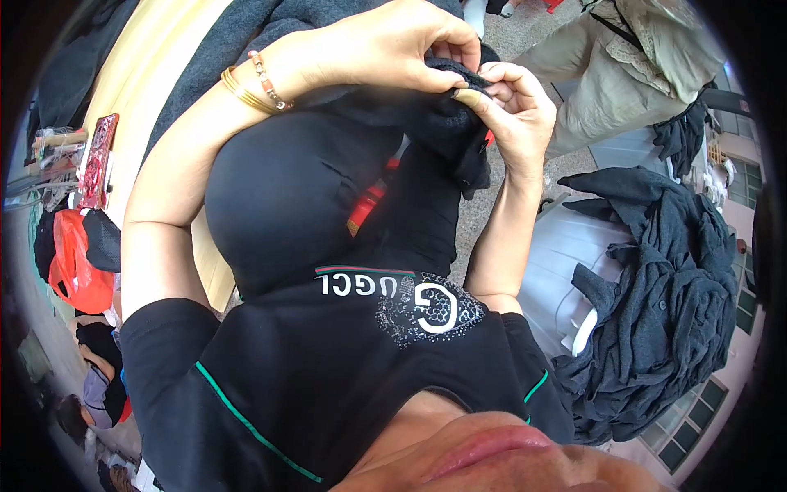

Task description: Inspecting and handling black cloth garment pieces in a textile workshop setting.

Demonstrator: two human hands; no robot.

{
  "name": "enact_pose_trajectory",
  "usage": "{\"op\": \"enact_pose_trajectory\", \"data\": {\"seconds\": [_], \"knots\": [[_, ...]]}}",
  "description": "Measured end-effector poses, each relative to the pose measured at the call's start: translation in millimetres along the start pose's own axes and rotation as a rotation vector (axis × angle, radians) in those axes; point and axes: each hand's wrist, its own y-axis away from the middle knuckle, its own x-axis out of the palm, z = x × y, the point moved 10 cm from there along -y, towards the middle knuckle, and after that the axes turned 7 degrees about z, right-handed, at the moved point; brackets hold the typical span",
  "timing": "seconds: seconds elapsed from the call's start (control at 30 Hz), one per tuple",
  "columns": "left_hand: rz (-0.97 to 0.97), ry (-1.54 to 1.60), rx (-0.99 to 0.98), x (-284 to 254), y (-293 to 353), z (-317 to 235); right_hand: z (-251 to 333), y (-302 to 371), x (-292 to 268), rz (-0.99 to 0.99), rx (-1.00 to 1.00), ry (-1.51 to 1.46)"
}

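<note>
My left hand [402,49] comes across the top of the view, its fingers pinched on a dark knit garment [455,135]. Beads and thin gold-coloured bangles circle that wrist. Close against it, my right hand [515,102] is also closed on the garment's edge, thumb and fingertips together. The two sets of fingertips nearly touch over a folded part of the fabric. Anything small between the fingertips is too hidden to make out. A small red bit [489,138] shows at the garment's side below my right hand. More dark grey fabric [213,70] lies beyond my left forearm.
On the right, a heap of dark grey garments [664,287] hangs over a pale grey surface [566,246]. A person in khaki trousers [598,74] is close by at the upper right. At left are a pale wooden board [139,107], a red plastic bag [80,262] and another person [98,394].
</note>
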Motion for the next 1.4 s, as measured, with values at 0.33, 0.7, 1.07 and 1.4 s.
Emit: {"op": "enact_pose_trajectory", "data": {"seconds": [0.33, 0.7, 1.07, 1.4], "knots": [[-0.002, -0.142, 0.056, 1.1, -2.2, -3.4, -4.3, -1.0, -1.1, -0.031, 0.046, 0.011], [-0.073, -0.298, 0.118, 7.9, 0.3, 5.3, -12.0, -1.6, -0.6, -0.131, 0.041, 0.04], [-0.065, -0.327, 0.012, 11.4, -12.4, -1.9, -18.7, 7.7, -10.6, -0.198, 0.187, -0.004], [-0.111, -0.452, 0.053, 11.7, -14.2, -19.2, -7.4, 5.2, -15.6, -0.303, 0.155, 0.037]]}}
